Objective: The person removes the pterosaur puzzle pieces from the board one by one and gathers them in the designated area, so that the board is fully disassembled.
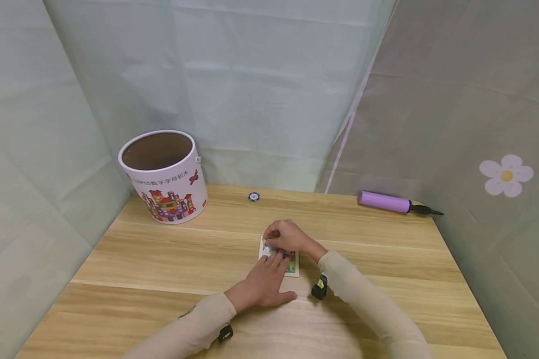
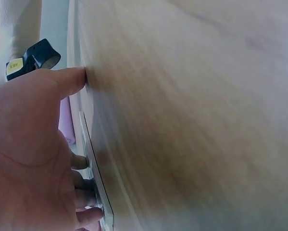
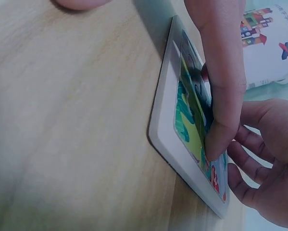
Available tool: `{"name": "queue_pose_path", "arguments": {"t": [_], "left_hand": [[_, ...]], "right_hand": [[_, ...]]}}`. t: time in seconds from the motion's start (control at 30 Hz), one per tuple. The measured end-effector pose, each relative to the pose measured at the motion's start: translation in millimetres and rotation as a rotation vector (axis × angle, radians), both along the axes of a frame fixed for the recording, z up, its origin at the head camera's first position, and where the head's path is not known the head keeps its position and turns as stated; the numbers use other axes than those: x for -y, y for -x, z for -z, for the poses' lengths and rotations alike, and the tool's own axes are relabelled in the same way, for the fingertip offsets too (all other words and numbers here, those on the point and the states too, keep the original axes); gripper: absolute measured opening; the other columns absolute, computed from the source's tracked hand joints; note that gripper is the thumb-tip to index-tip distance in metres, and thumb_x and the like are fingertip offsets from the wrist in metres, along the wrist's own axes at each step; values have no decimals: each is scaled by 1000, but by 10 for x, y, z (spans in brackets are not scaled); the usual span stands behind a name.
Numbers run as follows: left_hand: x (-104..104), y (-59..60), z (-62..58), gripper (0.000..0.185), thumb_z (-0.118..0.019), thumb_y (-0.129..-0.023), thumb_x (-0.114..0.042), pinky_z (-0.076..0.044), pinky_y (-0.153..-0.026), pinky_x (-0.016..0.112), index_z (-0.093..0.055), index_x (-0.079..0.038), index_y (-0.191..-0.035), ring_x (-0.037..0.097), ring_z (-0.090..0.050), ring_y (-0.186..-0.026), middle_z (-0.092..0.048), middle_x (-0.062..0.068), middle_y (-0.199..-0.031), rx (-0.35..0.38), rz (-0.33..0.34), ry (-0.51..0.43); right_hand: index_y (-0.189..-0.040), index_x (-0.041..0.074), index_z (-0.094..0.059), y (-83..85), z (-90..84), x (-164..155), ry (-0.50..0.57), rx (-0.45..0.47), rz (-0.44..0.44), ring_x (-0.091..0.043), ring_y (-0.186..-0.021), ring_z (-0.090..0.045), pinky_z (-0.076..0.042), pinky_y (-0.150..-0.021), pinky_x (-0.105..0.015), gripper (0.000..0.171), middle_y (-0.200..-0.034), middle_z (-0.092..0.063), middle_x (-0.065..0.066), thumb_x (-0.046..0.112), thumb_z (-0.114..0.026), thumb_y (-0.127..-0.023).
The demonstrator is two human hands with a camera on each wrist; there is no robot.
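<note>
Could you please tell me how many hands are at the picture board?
2: the left hand, touching the picture board, and the right hand, over the board's far part. Both show clearly.

I read the bench (image 1: 184, 269) as wood or wood-look laminate, smooth, with a soft sheen over the grain; the board (image 3: 164, 127) has a pale, smooth border around a slightly glossy printed picture (image 3: 194, 132). From my end the bucket (image 1: 161, 185) looks smooth, card or plastic, I can't tell which. The pump barrel (image 1: 384, 201) looks like smooth plastic, as does its black nozzle (image 1: 422, 209). The sleeves (image 1: 368, 294) are matt cloth, the backdrop (image 1: 269, 99) creased cloth
</note>
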State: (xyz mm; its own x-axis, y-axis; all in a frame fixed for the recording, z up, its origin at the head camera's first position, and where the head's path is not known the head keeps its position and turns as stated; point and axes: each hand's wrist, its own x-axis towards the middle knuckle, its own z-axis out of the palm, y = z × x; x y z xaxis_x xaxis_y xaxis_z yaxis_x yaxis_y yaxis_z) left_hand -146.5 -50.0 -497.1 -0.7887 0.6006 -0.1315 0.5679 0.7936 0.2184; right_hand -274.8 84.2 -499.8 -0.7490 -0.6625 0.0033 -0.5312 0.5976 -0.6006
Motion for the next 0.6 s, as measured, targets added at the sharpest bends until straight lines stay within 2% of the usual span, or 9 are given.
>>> {"name": "queue_pose_path", "arguments": {"t": [0.4, 0.6], "left_hand": [[1, 14, 41, 95, -50, -97, -66, -27, -123, 52, -27, 2, -160, 35, -16, -156, -16, 23, -168, 14, 6, 36], [22, 17, 12, 92, -52, -98, -64, -27, -123, 49, -29, -1, -160, 34, -19, -156, -20, 21, -168, 11, 6, 36]], "right_hand": [[-98, 13, -76, -24, -21, 25, 49, 43, 14, -5, -88, -67, -56, -85, -28, 5, -92, -74, 8, 16, -73, -96], [-106, 9, -78, -13, -61, -78, 161, 40, 20, -9, -91, -71, -58, -83, -29, 13, -100, -77, 2, 14, -70, -98]]}}
